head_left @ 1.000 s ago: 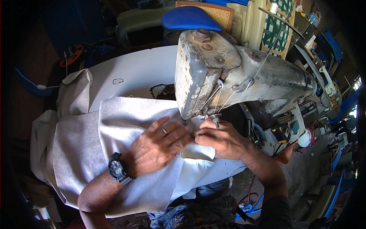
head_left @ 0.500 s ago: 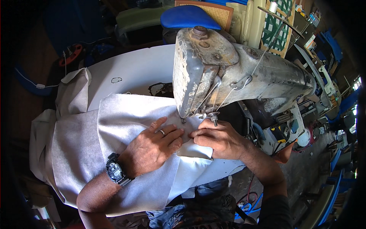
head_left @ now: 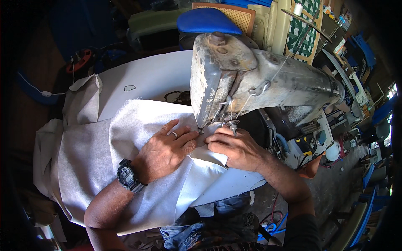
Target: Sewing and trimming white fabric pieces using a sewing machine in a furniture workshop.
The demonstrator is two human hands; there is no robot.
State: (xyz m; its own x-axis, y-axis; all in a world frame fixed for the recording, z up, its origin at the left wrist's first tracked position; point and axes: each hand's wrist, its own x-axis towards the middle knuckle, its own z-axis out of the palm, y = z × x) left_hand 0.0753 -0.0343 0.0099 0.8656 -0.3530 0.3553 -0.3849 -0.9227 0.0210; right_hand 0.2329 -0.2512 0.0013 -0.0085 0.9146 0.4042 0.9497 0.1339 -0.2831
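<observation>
A worn grey sewing machine [head_left: 268, 75] stands over a pale table, its presser foot and needle area [head_left: 201, 129] down at a light grey fabric [head_left: 92, 154]. My left hand [head_left: 165, 146], with a ring and a black wristwatch on that arm, lies flat on the fabric just left of the needle, fingers spread. On the right side of the needle, my right hand [head_left: 234, 147] has its fingers curled down and pinching the fabric edge. A folded white flap [head_left: 209, 156] shows between the hands. The fingertips of my right hand are partly hidden by the machine's thread tension knob [head_left: 233, 125].
The white tabletop [head_left: 146, 69] curves behind the machine. A blue padded seat [head_left: 208, 21] and a cane panel stand at the back. A yellow-and-black tape measure [head_left: 306, 145] lies to the right. Fabric drapes off the table's left side.
Both hands and the fabric have shifted slightly away from me, the right hand also a little to the left. The thread lever on the machine head has moved down.
</observation>
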